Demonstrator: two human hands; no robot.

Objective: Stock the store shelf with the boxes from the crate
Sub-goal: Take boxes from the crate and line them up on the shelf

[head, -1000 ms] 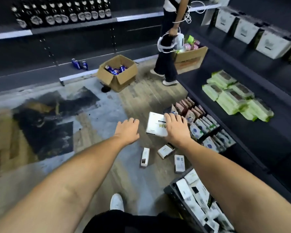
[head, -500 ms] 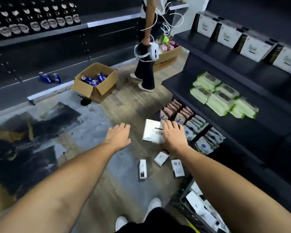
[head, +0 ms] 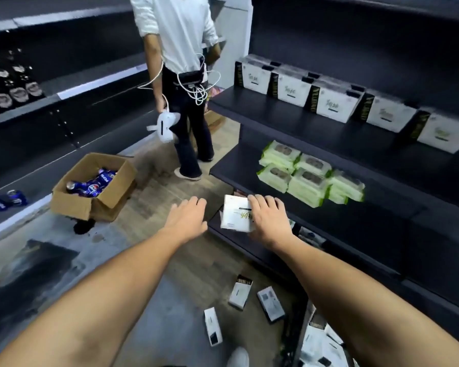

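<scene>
White box, printed face up, is held near the middle of the view, over the corner of a low board of the dark shelf. The right grip holds it by its 3 o'clock side, fingers curled over the top edge. The left grip hovers wide and empty just at its 9 o'clock. At its 6 o'clock three small boxes lie on the floor. The crate sits at 5 o'clock. Green packs rest on a higher board at 2 o'clock.
</scene>
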